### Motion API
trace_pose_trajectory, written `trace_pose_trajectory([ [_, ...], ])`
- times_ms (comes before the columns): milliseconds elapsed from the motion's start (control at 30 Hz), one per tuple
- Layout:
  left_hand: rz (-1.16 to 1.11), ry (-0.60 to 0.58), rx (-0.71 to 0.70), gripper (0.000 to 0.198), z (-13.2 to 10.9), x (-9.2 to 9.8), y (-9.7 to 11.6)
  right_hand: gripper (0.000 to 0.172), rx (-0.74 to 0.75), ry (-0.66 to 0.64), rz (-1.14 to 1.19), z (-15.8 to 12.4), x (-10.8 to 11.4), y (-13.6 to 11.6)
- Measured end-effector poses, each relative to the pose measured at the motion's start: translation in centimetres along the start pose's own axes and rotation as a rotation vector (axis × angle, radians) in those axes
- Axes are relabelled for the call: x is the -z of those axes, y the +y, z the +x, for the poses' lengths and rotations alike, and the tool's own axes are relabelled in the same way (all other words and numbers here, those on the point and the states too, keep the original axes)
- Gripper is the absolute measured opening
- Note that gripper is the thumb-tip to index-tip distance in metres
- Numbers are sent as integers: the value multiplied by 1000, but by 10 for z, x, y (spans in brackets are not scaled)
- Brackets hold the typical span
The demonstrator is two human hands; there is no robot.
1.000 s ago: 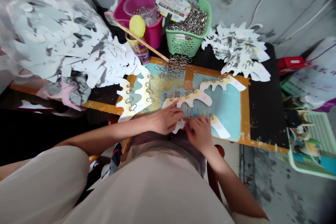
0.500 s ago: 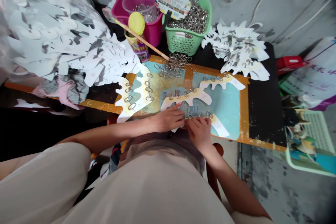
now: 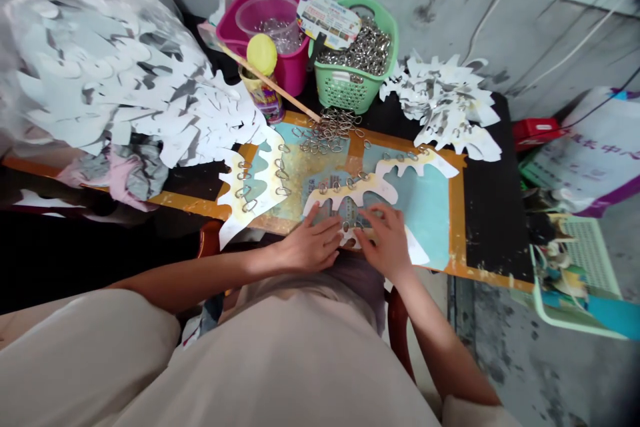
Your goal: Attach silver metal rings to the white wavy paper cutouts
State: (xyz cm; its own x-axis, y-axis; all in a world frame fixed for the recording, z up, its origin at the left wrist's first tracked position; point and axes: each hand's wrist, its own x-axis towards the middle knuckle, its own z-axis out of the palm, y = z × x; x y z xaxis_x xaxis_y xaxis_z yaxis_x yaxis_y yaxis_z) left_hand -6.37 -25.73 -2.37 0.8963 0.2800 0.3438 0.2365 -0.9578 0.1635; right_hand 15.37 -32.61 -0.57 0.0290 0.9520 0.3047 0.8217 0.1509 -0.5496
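Observation:
My left hand (image 3: 313, 241) lies with its fingers spread at the near edge of the table, beside a white toothed cutout (image 3: 417, 250). Over that cutout is my right hand (image 3: 389, 240), thumb and fingers apart and curved, partly hiding the piece and its metal rings. Just beyond my fingers lies a middle cutout (image 3: 385, 193) with several rings along its yellowish strip. Another ringed cutout (image 3: 440, 161) is farther right. Two more, an outer one (image 3: 234, 223) and an inner one (image 3: 271, 180), lie to the left. Loose metal rings (image 3: 333, 130) are heaped at the mat's back.
A green basket (image 3: 350, 87) full of metal pieces and a magenta basket (image 3: 293, 70) stand behind. A wooden stick (image 3: 273, 83) leans across a yellow-lidded can (image 3: 267, 97). White cutouts are piled left (image 3: 165, 100) and right (image 3: 445, 100). A pale green crate (image 3: 595, 260) sits at right.
Both hands have come up off the near cutout, and their fingers have spread apart. The camera view has shifted slightly. The other cutouts stay in place.

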Motion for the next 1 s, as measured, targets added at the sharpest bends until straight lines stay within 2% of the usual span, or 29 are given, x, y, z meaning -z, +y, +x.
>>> trace_pose_trajectory([
  [67, -43, -4, 77, 27, -1, 2, 2, 19, 50, -163, -50, 6, -5, 1],
  [133, -135, 25, 167, 22, -2, 2, 3, 11, 58, -267, -59, 10, -8, 1],
  [233, -300, 128, 360, 13, 1, 1, 1, 7, 53, -339, -22, 15, -6, -1],
  [300, -377, 131, 463, 21, 8, 1, -1, 8, 30, -358, 51, 18, 0, -3],
  [367, -467, 38, 452, 25, 18, 3, -5, 9, 4, -375, 164, 22, 10, -4],
  [433, -599, -63, 365, 26, 30, 10, -10, 7, -40, -393, 296, 27, 22, -6],
  [500, -757, -101, 303, 35, 40, 20, -14, 12, -123, -431, 426, 31, 35, -7],
  [567, -940, -104, 310, 42, 45, 29, -15, 17, -186, -504, 544, 34, 46, -9],
  [667, -1307, -172, 363, 47, 45, 39, -9, 22, -167, -593, 768, 32, 53, -16],
  [733, -1551, -205, 398, 50, 42, 41, -1, 25, -151, -583, 962, 27, 50, -23],
  [800, -1718, -153, 464, 53, 38, 39, 7, 26, -161, -543, 1129, 20, 43, -29],
  [900, -1792, -100, 569, 54, 36, 38, 12, 29, -208, -475, 1273, 15, 32, -32],
  [1000, -1777, -153, 528, 64, 38, 43, 7, 32, -262, -447, 1293, 14, 28, -32],
])
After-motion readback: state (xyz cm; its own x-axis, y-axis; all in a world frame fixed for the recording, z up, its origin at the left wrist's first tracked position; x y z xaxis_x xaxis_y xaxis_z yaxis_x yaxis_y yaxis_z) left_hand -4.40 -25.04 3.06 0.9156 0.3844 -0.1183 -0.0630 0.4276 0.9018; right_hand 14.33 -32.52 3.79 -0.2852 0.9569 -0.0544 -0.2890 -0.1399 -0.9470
